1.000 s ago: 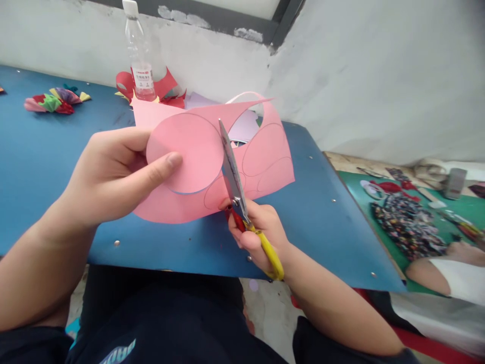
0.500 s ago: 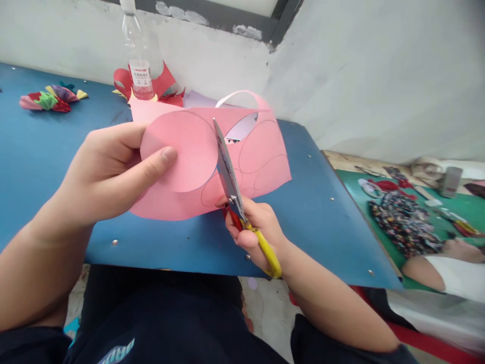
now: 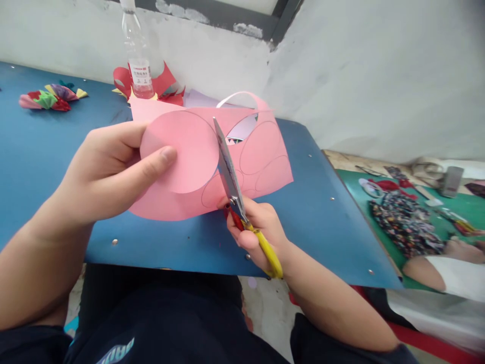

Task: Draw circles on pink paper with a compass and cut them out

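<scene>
A sheet of pink paper (image 3: pixel 265 146) with drawn outlines is held up over the blue table (image 3: pixel 159 247). My left hand (image 3: pixel 109 172) pinches its left side, thumb on top of a nearly cut-out pink circle (image 3: pixel 189 151) that lifts slightly from the sheet. My right hand (image 3: pixel 261 232) is closed round the scissors (image 3: pixel 233 187), which have one yellow and one red handle. Their blades lie at the circle's right edge, the upper blade over the paper and pointing up and away. An oval hole shows in the sheet right of the blades.
A clear plastic bottle (image 3: pixel 138 65) stands at the back by red paper scraps (image 3: pixel 164 83). Folded coloured paper pieces (image 3: pixel 51 98) lie at the left. On a green table (image 3: pixel 352 187) at the right are patterned fabric (image 3: pixel 405 217) and another person's arm (image 3: pixel 426 273).
Almost nothing differs. The sheet's right side and the scissors have shifted very slightly to the right; my left hand keeps its hold.
</scene>
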`<state>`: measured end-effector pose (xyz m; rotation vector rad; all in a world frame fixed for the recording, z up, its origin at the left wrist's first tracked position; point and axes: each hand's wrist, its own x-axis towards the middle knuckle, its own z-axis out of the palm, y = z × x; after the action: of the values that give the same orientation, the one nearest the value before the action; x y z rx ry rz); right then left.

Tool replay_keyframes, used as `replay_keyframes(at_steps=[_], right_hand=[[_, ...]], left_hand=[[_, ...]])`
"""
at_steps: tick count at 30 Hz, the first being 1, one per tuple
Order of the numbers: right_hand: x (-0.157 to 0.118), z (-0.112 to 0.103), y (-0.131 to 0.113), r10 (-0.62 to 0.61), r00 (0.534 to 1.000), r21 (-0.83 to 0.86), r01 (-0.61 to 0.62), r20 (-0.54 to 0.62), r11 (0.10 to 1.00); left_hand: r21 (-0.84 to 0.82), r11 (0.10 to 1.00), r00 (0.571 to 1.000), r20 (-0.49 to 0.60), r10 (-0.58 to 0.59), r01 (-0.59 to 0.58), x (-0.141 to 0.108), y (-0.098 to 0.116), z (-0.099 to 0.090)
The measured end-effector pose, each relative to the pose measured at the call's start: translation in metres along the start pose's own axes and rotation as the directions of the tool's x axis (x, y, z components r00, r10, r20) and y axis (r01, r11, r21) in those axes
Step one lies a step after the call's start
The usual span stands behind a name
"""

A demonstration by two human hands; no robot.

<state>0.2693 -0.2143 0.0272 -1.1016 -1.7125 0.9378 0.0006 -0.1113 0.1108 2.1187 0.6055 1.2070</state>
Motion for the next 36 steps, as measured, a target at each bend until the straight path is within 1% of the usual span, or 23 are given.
replay_keyframes(at_steps=[4, 10, 13, 16, 19, 22, 26, 29, 36], right_hand=[[0.0007, 0.0008, -0.0009, 0.002, 1.0, 0.018, -0.002, -0.005, 1.0], [0.0011, 0.0006, -0.0008, -0.007, 1.0, 0.072, 0.006, 0.002, 0.997], [0.0012, 0.0006, -0.0001, -0.018, 1.0, 0.069, 0.019, -0.004, 0.997], [0.0011, 0.0006, 0.0017, -0.019, 1.0, 0.072, 0.02, -0.01, 0.997], [0.0009, 0.0006, 0.0035, -0.008, 1.0, 0.117, 0.009, -0.007, 0.993], [0.001, 0.0006, 0.004, -0.031, 1.0, 0.145, 0.03, 0.003, 0.989], [0.0016, 0.0003, 0.0035, -0.018, 1.0, 0.113, 0.016, 0.011, 0.993], [0.0019, -0.0004, 0.0034, -0.002, 1.0, 0.089, 0.001, 0.016, 0.996], [0.0025, -0.0013, 0.001, -0.041, 0.999, 0.074, 0.04, 0.01, 0.996]], left_hand=[[-0.022, 0.999, 0.999, -0.005, -0.038, 0.038, -0.0015, 0.0008, -0.0001], [-0.054, 0.997, 0.998, -0.025, 0.054, -0.055, 0.0015, -0.0027, 0.0005], [-0.052, 0.998, 0.999, -0.03, 0.032, -0.033, 0.0028, -0.0026, 0.0014], [-0.051, 0.997, 0.998, -0.035, 0.055, -0.056, 0.0031, -0.002, 0.0019], [-0.058, 0.997, 0.998, -0.046, 0.046, -0.048, 0.0028, -0.0017, 0.0017], [-0.071, 0.997, 0.999, -0.04, 0.021, -0.023, 0.0024, -0.0018, 0.0007], [-0.08, 0.997, 1.0, -0.028, 0.013, -0.015, 0.0023, -0.0021, -0.0004], [-0.08, 0.997, 0.999, -0.039, 0.007, -0.011, 0.0022, -0.0024, 0.0], [-0.075, 0.997, 0.998, -0.07, 0.002, -0.007, 0.0003, -0.0029, 0.0025]])
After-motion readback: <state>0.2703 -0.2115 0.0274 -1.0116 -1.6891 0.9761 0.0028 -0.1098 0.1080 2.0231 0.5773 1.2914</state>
